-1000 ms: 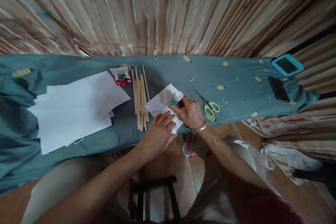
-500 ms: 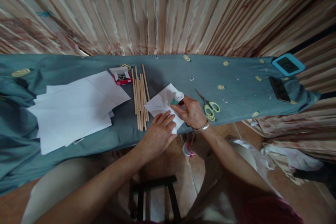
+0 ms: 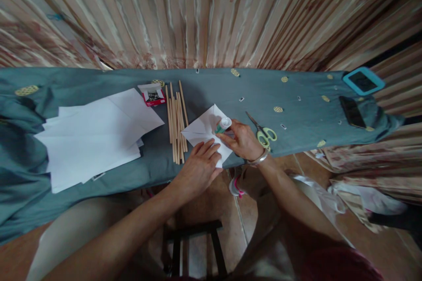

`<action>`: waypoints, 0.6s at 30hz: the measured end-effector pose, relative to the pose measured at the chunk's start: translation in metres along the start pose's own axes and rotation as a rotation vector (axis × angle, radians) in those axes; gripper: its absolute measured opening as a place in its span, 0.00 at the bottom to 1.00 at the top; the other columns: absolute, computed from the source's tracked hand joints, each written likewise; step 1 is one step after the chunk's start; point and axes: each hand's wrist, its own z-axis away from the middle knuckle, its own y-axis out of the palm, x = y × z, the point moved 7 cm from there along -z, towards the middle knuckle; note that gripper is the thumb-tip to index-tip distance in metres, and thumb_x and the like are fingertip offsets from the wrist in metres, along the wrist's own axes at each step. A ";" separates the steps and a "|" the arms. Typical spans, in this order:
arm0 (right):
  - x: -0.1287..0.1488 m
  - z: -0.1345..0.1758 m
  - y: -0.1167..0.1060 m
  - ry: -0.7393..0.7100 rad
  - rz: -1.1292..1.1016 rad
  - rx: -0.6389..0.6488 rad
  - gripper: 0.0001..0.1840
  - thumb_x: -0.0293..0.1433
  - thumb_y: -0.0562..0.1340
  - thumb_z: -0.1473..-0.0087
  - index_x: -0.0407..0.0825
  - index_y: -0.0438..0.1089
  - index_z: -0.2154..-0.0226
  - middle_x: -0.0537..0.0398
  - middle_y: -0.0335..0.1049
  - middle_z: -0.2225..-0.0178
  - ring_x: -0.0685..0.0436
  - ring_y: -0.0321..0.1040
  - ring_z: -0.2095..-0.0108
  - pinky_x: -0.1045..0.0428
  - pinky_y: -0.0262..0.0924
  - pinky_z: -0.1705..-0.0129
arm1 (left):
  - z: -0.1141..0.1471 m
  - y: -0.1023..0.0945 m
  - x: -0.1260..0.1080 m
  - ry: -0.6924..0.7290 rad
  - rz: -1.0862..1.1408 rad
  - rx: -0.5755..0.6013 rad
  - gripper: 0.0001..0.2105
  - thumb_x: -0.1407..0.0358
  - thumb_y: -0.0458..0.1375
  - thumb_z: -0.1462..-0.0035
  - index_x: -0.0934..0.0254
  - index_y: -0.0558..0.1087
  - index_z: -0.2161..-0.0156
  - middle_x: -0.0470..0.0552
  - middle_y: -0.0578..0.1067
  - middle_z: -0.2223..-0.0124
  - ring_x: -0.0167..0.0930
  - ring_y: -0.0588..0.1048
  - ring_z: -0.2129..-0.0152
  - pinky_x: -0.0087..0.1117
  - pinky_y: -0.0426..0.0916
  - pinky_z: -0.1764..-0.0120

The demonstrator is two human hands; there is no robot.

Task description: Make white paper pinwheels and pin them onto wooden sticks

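A folded white paper square [image 3: 201,125] lies near the front edge of the cloth-covered table, one corner pointing away from me. My left hand [image 3: 201,164] rests on its lower part, fingers stretched out flat over the sheet. In my right hand [image 3: 244,141] is a glue stick [image 3: 223,125], white with a green band, gripped between thumb and fingers and tilted over the paper. The end against the paper is hidden by the fingers. Just right of that hand lie scissors [image 3: 263,135] with light green handles.
Left of the paper are several wooden sticks [image 3: 176,127], a small red and white box [image 3: 152,95] with dark contents, and a pile of white sheets [image 3: 99,136]. A black phone [image 3: 352,112] and a blue-framed device [image 3: 363,81] lie far right. A curtain [image 3: 198,17] hangs behind the table.
My right hand has shifted slightly to the right, its wrist moving closer to the scissors, and the glue stick's tilt has changed a little. My left hand stays on the paper.
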 end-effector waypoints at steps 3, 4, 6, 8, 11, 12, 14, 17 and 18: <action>0.000 0.000 0.000 0.001 -0.007 0.003 0.07 0.32 0.62 0.46 0.46 0.69 0.65 0.51 0.71 0.69 0.43 0.69 0.66 0.51 0.61 0.62 | 0.000 0.000 0.000 -0.003 -0.002 0.003 0.10 0.66 0.59 0.42 0.67 0.71 0.56 0.60 0.70 0.43 0.43 0.62 0.40 0.46 0.58 0.42; 0.000 -0.001 0.000 0.005 -0.008 0.005 0.06 0.32 0.62 0.46 0.46 0.69 0.65 0.51 0.71 0.69 0.43 0.69 0.66 0.51 0.61 0.62 | 0.000 0.000 0.000 -0.006 -0.003 0.007 0.10 0.66 0.59 0.42 0.67 0.71 0.56 0.60 0.70 0.42 0.43 0.62 0.40 0.46 0.58 0.41; 0.000 -0.001 0.001 0.018 -0.006 0.010 0.06 0.32 0.62 0.46 0.46 0.69 0.65 0.51 0.72 0.68 0.43 0.69 0.66 0.52 0.61 0.62 | 0.000 0.000 0.000 -0.010 -0.004 0.018 0.10 0.66 0.59 0.42 0.68 0.71 0.56 0.61 0.70 0.42 0.43 0.62 0.40 0.46 0.58 0.41; -0.001 -0.001 0.001 0.036 -0.007 0.014 0.07 0.32 0.62 0.46 0.46 0.69 0.65 0.51 0.72 0.69 0.43 0.69 0.66 0.52 0.61 0.63 | 0.000 0.000 0.000 -0.010 -0.008 0.025 0.11 0.66 0.58 0.42 0.69 0.71 0.56 0.61 0.70 0.42 0.43 0.62 0.40 0.46 0.58 0.41; -0.001 -0.002 0.001 0.066 -0.016 0.010 0.08 0.34 0.62 0.46 0.46 0.68 0.65 0.51 0.73 0.69 0.44 0.70 0.67 0.52 0.60 0.64 | -0.001 0.000 -0.001 -0.013 -0.011 0.028 0.11 0.65 0.58 0.41 0.70 0.71 0.55 0.61 0.70 0.42 0.43 0.61 0.40 0.46 0.57 0.41; 0.000 -0.002 0.000 0.075 -0.020 0.007 0.09 0.35 0.62 0.46 0.46 0.68 0.65 0.51 0.73 0.70 0.44 0.70 0.68 0.53 0.60 0.65 | -0.001 0.000 -0.001 -0.016 -0.008 0.029 0.11 0.65 0.58 0.41 0.69 0.71 0.55 0.61 0.69 0.42 0.43 0.62 0.40 0.46 0.57 0.41; 0.001 -0.002 -0.001 0.091 -0.028 -0.004 0.10 0.36 0.62 0.46 0.45 0.68 0.65 0.51 0.73 0.71 0.44 0.70 0.69 0.53 0.59 0.66 | -0.001 -0.001 -0.001 -0.021 0.001 0.027 0.11 0.65 0.58 0.41 0.69 0.71 0.56 0.61 0.69 0.41 0.43 0.62 0.40 0.46 0.57 0.41; 0.001 -0.001 0.000 0.122 -0.049 -0.030 0.12 0.39 0.63 0.47 0.46 0.69 0.67 0.52 0.73 0.72 0.45 0.70 0.70 0.53 0.59 0.67 | -0.001 0.000 -0.001 -0.023 0.008 0.020 0.10 0.65 0.59 0.42 0.68 0.71 0.56 0.61 0.69 0.42 0.42 0.63 0.41 0.47 0.58 0.41; 0.000 -0.001 0.002 0.141 -0.064 -0.045 0.13 0.40 0.64 0.47 0.46 0.69 0.67 0.53 0.73 0.73 0.45 0.70 0.71 0.53 0.59 0.68 | -0.001 0.000 -0.001 -0.021 0.007 0.016 0.10 0.65 0.59 0.42 0.68 0.71 0.56 0.61 0.69 0.42 0.42 0.63 0.41 0.47 0.58 0.41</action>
